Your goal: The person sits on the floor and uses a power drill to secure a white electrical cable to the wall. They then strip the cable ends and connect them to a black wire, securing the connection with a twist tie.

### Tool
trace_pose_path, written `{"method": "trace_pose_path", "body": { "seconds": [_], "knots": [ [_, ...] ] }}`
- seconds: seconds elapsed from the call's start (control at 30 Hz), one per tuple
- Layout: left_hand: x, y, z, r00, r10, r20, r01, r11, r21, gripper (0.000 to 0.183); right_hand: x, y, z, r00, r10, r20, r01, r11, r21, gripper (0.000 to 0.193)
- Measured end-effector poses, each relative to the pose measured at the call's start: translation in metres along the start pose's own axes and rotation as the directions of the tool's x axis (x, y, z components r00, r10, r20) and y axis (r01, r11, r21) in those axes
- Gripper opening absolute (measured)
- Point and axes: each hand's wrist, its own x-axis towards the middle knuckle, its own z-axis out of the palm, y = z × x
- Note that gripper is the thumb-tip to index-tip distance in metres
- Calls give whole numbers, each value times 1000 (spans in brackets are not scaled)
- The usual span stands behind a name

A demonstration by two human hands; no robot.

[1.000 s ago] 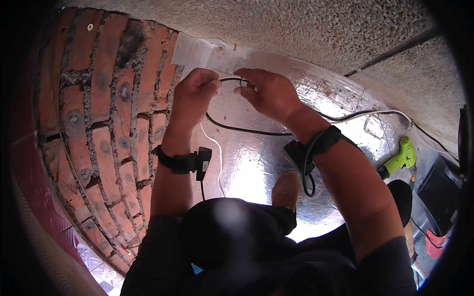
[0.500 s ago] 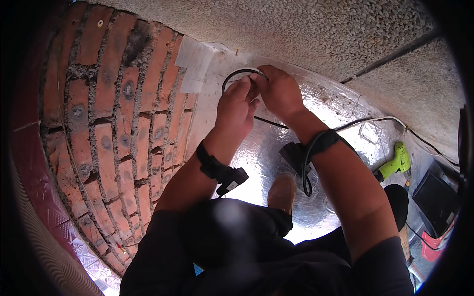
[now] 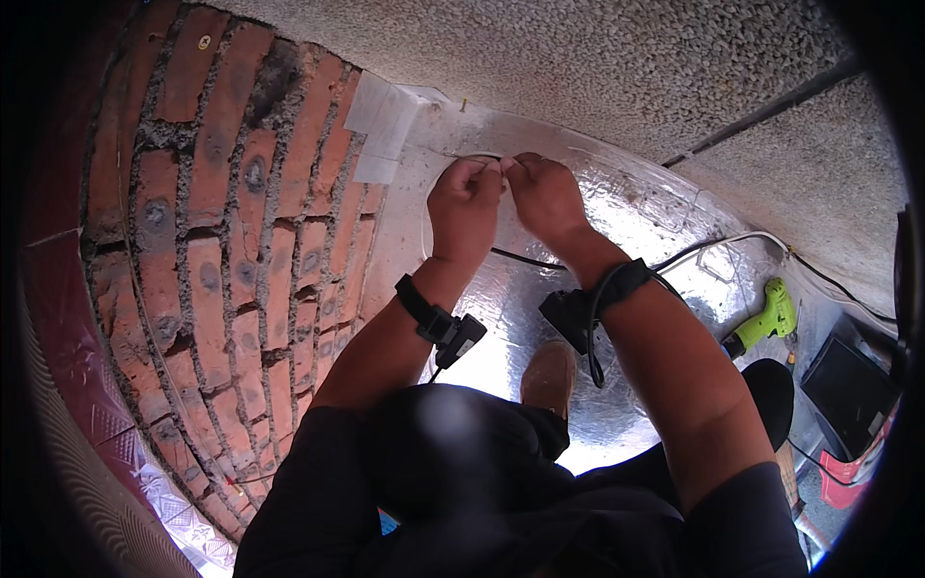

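Observation:
My left hand [image 3: 464, 207] and my right hand [image 3: 541, 197] meet fingertip to fingertip near the foot of the rough wall. Both pinch a thin cable, of which a short dark stretch shows just above the fingers; my fingers hide the exact spot they grip. A black cable [image 3: 528, 259] emerges below my left hand and passes under my right forearm. Farther right, black and white cables [image 3: 737, 236] run side by side along the floor. Each wrist wears a black strap with a small box, and a dark lead loops at the right one.
A brick wall [image 3: 255, 250] rises on the left, and a rough grey wall [image 3: 597, 72] stands ahead. Shiny foil sheeting [image 3: 626, 217] covers the floor. At right lie a lime-green power tool [image 3: 771, 313], a black flat box [image 3: 848, 395] and something red [image 3: 840, 482]. My shoe [image 3: 548, 378] stands below my hands.
The wide dark cable loop above my left hand has shrunk to a short stretch. My right hand has lowered slightly, and both hands now sit level with their fingertips together.

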Motion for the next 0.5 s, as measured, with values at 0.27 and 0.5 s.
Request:
{"method": "trace_pose_path", "body": {
  "seconds": [0.27, 0.5],
  "knots": [
    [9, -11, -15, 904, 417, 99, -425, 844, 327, 10, 11, 12, 4, 993, -19, 117, 14, 999, 42, 35],
    [37, -43, -23, 958, -287, -12, 286, 958, -9, 21, 5, 58, -11, 982, -159, 97, 176, 962, -206, 33]
  ]
}}
